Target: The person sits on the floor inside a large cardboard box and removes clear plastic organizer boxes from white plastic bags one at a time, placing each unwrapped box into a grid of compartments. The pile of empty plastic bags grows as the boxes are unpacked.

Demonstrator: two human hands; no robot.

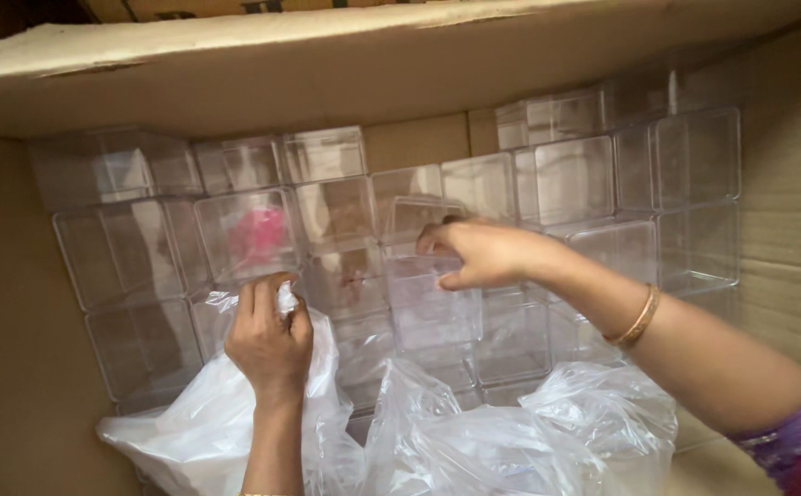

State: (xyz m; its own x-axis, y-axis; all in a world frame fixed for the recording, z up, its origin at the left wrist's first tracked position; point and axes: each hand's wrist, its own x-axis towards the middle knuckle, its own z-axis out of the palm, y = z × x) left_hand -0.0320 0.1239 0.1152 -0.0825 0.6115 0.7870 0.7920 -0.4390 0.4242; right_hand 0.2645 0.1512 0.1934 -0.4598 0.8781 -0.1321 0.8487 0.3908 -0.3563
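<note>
The plastic liner is bunched in the left hand and held aside, so a clear box mid-carton is pinched by the right hand.

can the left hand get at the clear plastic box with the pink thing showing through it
Probably yes. The left hand grips the clear plastic bag just below the clear plastic box showing pink, nothing lies between, but it must release the bag.

boxes stacked in carton, bag in front
</note>
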